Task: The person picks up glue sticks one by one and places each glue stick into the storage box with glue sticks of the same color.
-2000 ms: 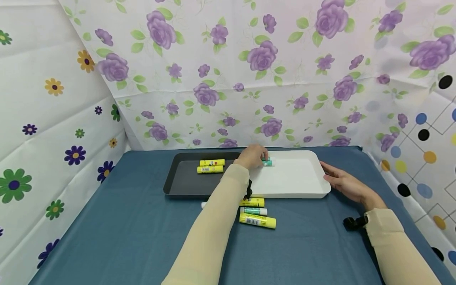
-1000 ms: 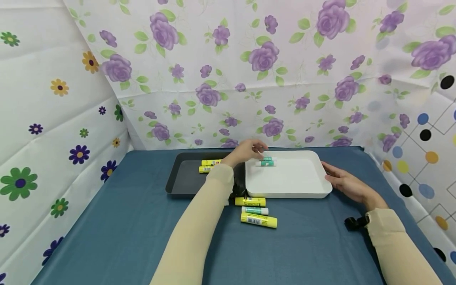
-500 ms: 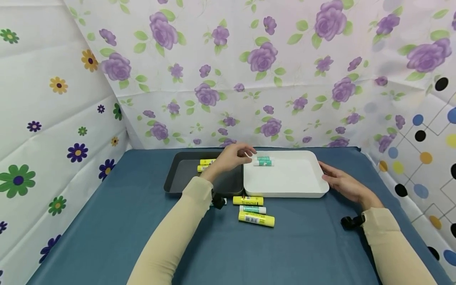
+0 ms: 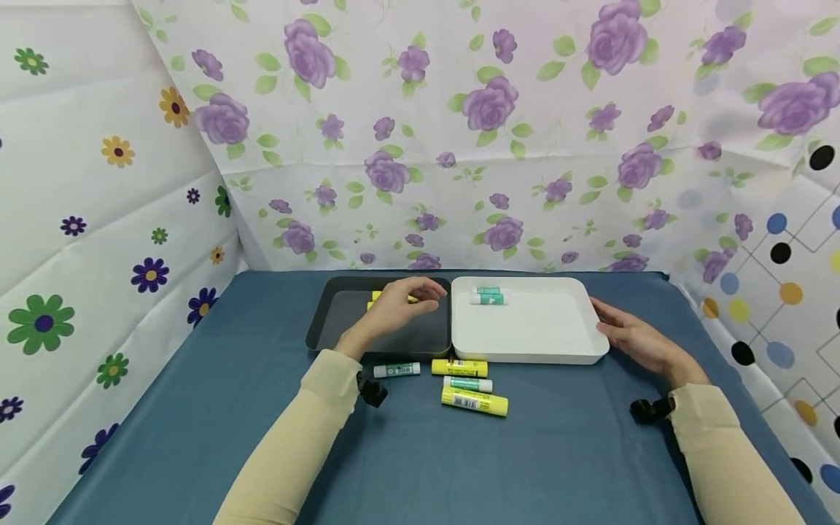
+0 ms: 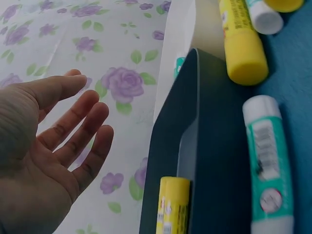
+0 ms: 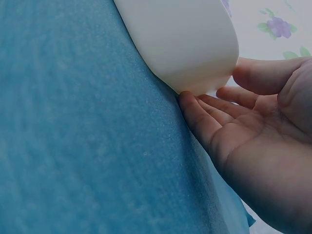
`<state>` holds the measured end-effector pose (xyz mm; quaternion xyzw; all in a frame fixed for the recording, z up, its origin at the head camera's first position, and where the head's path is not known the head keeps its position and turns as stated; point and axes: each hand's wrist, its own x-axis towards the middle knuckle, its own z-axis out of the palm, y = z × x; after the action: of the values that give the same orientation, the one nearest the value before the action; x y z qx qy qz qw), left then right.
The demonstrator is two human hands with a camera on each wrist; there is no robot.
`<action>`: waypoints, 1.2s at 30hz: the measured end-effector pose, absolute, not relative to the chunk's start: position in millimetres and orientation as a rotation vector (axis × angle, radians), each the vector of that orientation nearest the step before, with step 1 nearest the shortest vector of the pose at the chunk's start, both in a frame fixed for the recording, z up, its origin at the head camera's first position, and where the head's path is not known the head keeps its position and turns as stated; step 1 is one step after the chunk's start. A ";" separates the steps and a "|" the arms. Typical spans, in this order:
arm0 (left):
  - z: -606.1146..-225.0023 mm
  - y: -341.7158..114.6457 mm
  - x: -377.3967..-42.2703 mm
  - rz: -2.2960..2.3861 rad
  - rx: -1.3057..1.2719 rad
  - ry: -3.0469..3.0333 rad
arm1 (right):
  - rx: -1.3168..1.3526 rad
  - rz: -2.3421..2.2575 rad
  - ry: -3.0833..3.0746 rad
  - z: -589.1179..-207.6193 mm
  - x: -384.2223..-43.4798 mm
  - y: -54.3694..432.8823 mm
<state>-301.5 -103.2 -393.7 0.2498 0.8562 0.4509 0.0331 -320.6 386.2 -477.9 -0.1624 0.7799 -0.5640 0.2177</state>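
- In front of me there is a white cloth (image 4: pixel 433 193) with purple roses and leaves.
- At my left is a white sheet (image 4: pixel 92 186) with green, orange and violet flowers.
- At my right, a white covering (image 4: pixel 810 273) has coloured dots and thin lines.
- I see a blue tablecloth (image 4: pixel 558 452).

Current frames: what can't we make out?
Head: yellow tubes in dark tray, mostly hidden by left hand.
Head: lettering on teal tubes in white tray, too small.
Left wrist: lower tip of nearest teal tube, cut by bottom edge.
Right wrist: most of white tray, cut by top edge.
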 end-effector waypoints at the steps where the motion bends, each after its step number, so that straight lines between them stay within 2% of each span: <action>1: -394.6 -106.4 -299.1 1.388 0.759 2.640 | -0.449 -1.563 2.158 -478.3 -320.6 386.2; 21: -407.0 -156.2 -237.2 1.497 0.635 2.668 | -0.436 -1.542 2.177 -479.4 -322.4 388.8; 36: -416.6 -170.9 -217.0 1.526 0.615 2.653 | -0.452 -1.589 2.131 -480.4 -322.3 386.8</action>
<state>-217.0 -170.9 -416.6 0.1969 0.8498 0.4889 0.0100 -322.3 386.8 -480.4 -0.1634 0.7707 -0.5749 0.2209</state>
